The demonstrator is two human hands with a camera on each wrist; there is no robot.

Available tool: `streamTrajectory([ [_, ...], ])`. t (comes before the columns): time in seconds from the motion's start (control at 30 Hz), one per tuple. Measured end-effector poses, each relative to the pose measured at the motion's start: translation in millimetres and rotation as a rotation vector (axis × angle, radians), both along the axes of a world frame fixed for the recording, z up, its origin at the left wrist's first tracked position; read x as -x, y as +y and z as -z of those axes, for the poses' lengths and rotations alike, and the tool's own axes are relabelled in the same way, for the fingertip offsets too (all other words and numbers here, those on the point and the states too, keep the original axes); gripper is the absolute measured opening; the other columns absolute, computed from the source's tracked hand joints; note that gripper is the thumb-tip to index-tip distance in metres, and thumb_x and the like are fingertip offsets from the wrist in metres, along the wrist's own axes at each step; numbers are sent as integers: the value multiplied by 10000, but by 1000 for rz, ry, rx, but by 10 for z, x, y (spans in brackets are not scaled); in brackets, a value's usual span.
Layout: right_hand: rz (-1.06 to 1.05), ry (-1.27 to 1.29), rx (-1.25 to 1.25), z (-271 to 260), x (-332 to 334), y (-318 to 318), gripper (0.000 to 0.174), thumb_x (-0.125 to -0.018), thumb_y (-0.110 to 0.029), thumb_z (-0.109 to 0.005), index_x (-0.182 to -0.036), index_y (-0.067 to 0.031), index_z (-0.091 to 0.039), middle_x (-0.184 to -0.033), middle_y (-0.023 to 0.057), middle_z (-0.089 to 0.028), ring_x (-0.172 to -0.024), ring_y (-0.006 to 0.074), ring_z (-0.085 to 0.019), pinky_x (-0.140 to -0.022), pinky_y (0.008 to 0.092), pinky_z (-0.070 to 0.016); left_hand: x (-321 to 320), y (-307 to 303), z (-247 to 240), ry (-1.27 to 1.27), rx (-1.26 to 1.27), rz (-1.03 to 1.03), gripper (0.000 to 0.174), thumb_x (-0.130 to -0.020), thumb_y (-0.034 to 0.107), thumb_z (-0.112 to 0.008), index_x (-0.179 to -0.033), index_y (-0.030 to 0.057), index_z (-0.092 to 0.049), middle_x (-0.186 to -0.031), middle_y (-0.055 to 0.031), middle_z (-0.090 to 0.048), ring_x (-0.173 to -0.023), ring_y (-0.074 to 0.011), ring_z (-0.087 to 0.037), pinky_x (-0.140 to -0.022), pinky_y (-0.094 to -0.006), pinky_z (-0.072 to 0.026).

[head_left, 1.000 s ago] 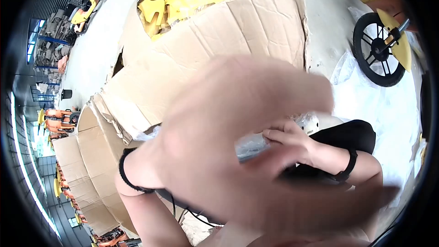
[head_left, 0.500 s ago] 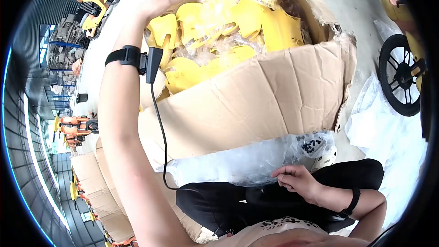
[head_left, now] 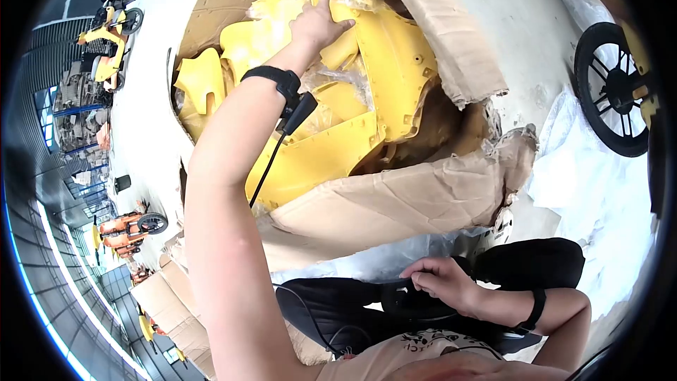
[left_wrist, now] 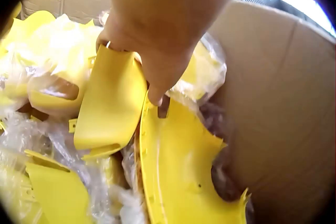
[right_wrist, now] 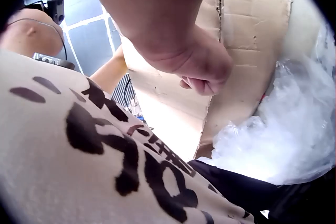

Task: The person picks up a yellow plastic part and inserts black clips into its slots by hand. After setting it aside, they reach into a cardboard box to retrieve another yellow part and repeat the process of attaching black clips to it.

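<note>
In the head view, my left hand [head_left: 316, 27] reaches over yellow plastic panels in a large cardboard box [head_left: 395, 194]. Its index finger points straight away and the thumb spreads to the right. From the left wrist, the thumb tip touches the slotted end of a long yellow panel [left_wrist: 181, 161], while the other fingers are partly hidden behind a curved yellow piece [left_wrist: 111, 98]. My right hand [head_left: 441, 282] hangs loosely curled over my lap with nothing in it; the right wrist view shows those fingers [right_wrist: 202, 85] bent in front of the cardboard.
Clear plastic wrap [left_wrist: 102, 192] lies among the panels. The box's right wall [head_left: 451, 35] stands high, with a torn corner. White plastic sheeting [head_left: 578, 176] covers the floor at right, beside a black wheel [head_left: 612, 89]. A cable [head_left: 266, 176] trails from my left wrist.
My left hand has swept from close to my face out to the box's left side, then rightward over the panels. More of the box's inside shows now. The right hand stays near my lap.
</note>
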State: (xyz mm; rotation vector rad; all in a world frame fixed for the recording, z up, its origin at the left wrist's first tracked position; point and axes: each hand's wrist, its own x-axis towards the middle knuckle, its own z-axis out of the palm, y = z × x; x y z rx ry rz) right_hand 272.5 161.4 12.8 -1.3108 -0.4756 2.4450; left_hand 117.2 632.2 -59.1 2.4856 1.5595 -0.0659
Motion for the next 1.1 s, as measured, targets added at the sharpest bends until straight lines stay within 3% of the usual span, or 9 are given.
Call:
streamTrajectory([
  [0.1, 16, -4, -14, -18, -44, 31, 209, -957, -129, -544, -1061, -17, -687, -807, 23, -613, -778, 86, -541, -738, 253, -449, -133, -395, -58, 279, -117, 20, 712, -796, 672, -632, -1377, 275, -520, -1103, -200, -602, -1008, -309, -629, -881, -474, -415],
  [0.33, 52, 9, -90, 8, -34, 103, 217, -946, -159, -545, -1060, -38, -683, -802, -11, -571, -717, 62, -482, -646, 225, -415, -342, -1154, -346, 448, 3, 261, 724, -763, 760, -582, -1240, 220, -654, -1142, -186, -563, -1118, -295, -524, -982, -419, -322],
  [0.5, 10, -5, -135, -4, -28, 131, 209, -961, -131, -541, -1057, 12, -659, -828, 28, -608, -785, 94, -558, -743, 260, -468, -188, -1280, -329, 402, 30, 306, 841, -731, 824, -545, -1235, 160, -661, -1245, -230, -512, -1207, -337, -457, -1011, -431, -296],
  [0.6, 24, 6, -110, -8, -21, 113, 207, -960, -131, -542, -1048, 14, -660, -824, 30, -607, -779, 94, -556, -739, 261, -467, 40, -1252, -279, 195, -400, 483, 720, -799, 679, -618, -1255, 123, -597, -1157, -236, -590, -1116, -335, -554, -974, -441, -339],
  [0.67, 43, 1, -142, -44, -31, 140, 203, -961, -132, -538, -1043, 7, -662, -814, 26, -601, -767, 95, -550, -725, 263, -459, 76, -973, -341, -36, 39, 59, 573, -818, 469, -734, -1162, 64, -519, -1057, -250, -660, -958, -377, -648, -829, -456, -486],
  [0.7, 45, 2, -148, -30, -26, 132, 203, -961, -132, -538, -1043, 7, -662, -814, 26, -601, -767, 95, -550, -725, 263, -459, 123, -871, -239, -102, -107, 79, 545, -868, 400, -700, -1226, 90, -431, -872, -223, -690, -818, -367, -682, -724, -439, -520],
  [0.9, 35, -34, -205, -3, 5, 33, 196, -953, -125, -535, -1045, -6, -661, -790, 32, -595, -748, 100, -545, -705, 267, -453, 152, -300, 59, 48, -33, 89, 266, -918, 256, -589, -943, -1, -649, -918, -237, -673, -888, -419, -642, -775, -440, -511],
  [1.0, 46, -19, -201, -7, 11, -13, 191, -960, -118, -535, -1047, -13, -669, -797, 4, -560, -786, 87, -514, -744, 258, -438, 232, -164, -266, 142, -51, -4, 303, -917, 315, -540, -1062, 96, -691, -1038, -211, -685, -985, -393, -645, -884, -448, -514],
  [1.1, 73, -42, -326, 0, 38, -99, 188, -938, -95, -532, -1036, 1, -661, -780, 54, -607, -728, 107, -548, -677, 280, -457, 478, 32, -942, -256, -138, -87, 361, -923, 340, -582, -1036, 20, -702, -970, -174, -720, -906, -310, -692, -835, -379, -530],
])
